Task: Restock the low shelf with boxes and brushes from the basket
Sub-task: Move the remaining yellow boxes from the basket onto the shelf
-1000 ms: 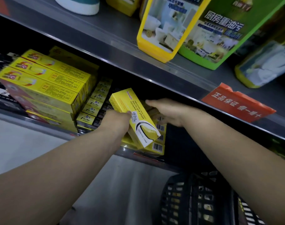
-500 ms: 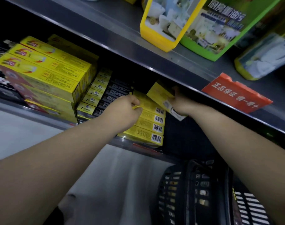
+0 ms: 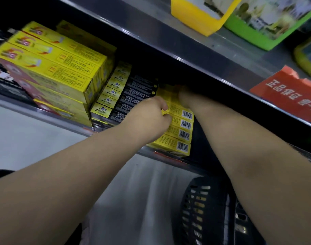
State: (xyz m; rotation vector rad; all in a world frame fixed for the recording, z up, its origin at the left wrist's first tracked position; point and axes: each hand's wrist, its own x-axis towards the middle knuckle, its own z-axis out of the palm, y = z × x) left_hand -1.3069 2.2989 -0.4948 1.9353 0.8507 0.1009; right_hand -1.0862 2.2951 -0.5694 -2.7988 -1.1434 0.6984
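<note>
L hand (image 3: 149,112), fingers curled, touches stack of yellow barcoded boxes (image 3: 177,132) on low shelf (image 3: 45,115); R hand (image 3: 186,99) reaches deeper atop stack, fingers hidden; black basket (image 3: 204,209) below.

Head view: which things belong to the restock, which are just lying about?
Job: barcoded yellow boxes, low shelf, black basket, left hand, right hand.
Idle: large yellow boxes, black-and-yellow boxes, red sign, upper-shelf packs.

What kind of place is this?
Most likely a shop: metal shelves hold many identical barcoded yellow boxes, a red printed sign sits at a shelf edge, and a black basket stands below.
</note>
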